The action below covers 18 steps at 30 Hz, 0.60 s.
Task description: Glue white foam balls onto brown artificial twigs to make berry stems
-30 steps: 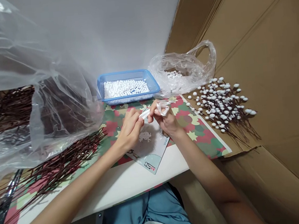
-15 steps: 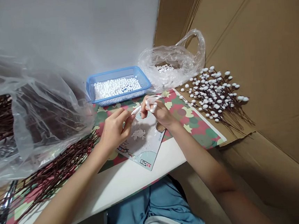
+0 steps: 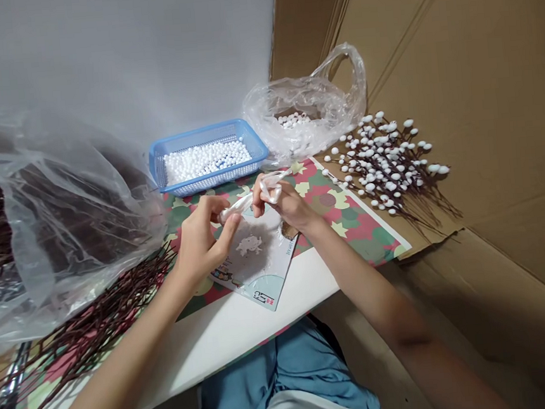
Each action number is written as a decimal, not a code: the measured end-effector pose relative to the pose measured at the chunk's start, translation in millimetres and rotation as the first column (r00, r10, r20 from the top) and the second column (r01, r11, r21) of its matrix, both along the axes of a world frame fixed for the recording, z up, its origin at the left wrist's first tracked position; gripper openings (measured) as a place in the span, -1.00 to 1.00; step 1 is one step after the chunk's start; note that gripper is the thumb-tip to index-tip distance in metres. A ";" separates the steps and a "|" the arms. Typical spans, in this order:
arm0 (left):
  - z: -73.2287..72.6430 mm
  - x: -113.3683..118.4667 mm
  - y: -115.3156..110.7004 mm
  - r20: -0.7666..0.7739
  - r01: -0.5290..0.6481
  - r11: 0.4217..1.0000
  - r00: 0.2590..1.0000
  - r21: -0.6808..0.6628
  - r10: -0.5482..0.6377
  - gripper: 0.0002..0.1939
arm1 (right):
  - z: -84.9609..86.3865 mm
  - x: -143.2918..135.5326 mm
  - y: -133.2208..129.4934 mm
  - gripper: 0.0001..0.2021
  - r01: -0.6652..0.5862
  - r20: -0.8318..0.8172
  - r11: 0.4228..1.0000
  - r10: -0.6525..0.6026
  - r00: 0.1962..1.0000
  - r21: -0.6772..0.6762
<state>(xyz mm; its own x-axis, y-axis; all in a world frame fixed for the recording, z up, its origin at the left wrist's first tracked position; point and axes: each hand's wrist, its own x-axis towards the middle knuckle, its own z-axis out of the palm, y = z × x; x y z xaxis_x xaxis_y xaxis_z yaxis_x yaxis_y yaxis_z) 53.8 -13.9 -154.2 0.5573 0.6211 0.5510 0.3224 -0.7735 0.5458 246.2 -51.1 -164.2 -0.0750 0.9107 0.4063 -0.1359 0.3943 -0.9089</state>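
Observation:
A twisted strip of thin white plastic (image 3: 238,205) stretches between my two hands above the table. My left hand (image 3: 203,233) grips its left end between thumb and curled fingers. My right hand (image 3: 281,198) is closed on the other end, and a loop of the plastic is wrapped round its fingers. Below both hands lies a pale printed card (image 3: 271,265) with a whitish smear (image 3: 250,246) on its surface. A small brown lump (image 3: 288,230) sits at the card's right edge, partly under my right wrist.
Behind my hands stand a blue basket (image 3: 159,170) of white beads and a clear plastic bag (image 3: 320,98) holding more. White-tipped stems (image 3: 383,163) lie on cardboard at right. Bare dark-red twigs (image 3: 114,304) and a large plastic sheet (image 3: 72,203) take up the left.
My left hand has shifted slightly left, with its thumb and fingers spread wider, so more of the white plastic shows. My right hand keeps its hold. The view has moved slightly.

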 end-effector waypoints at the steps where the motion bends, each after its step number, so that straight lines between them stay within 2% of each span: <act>1: -0.4 -0.8 0.8 -0.009 -0.010 1.000 1.000 0.019 0.010 -0.90 | -0.2 0.2 0.1 -0.72 0.003 -0.005 1.000 -0.003 1.000 -0.005; 5: -3.0 -2.0 2.9 -0.049 -0.091 0.977 0.994 0.194 0.102 -0.86 | 2.7 -0.7 -1.8 -0.66 0.015 0.059 1.000 -0.016 0.998 0.001; 9: -3.1 -1.7 1.5 0.018 -0.090 0.972 0.996 0.215 0.088 -0.75 | 6.7 -2.1 -4.3 -0.63 0.007 0.141 1.000 -0.010 0.990 0.017; 11: -1.4 -1.8 0.2 0.044 -0.081 0.987 0.996 0.137 0.076 -0.77 | 7.2 -2.0 -4.6 -0.63 0.016 0.151 1.000 -0.018 0.988 0.012; 13: 0.8 -2.3 -0.7 0.085 -0.068 0.998 0.994 -0.012 0.069 -0.88 | 6.7 -1.4 -4.5 -0.62 0.034 0.144 0.999 -0.034 0.989 0.004; 15: 2.7 -3.1 -1.0 0.128 -0.040 0.987 0.990 -0.155 0.061 -0.89 | 5.9 -0.7 -4.2 -0.62 0.051 0.137 0.999 -0.050 0.989 -0.005; 18: 4.2 -4.0 -0.3 0.126 -0.037 0.978 0.990 -0.203 0.063 -0.85 | 4.8 -0.5 -4.0 -0.61 0.050 0.140 0.999 -0.049 0.989 -0.002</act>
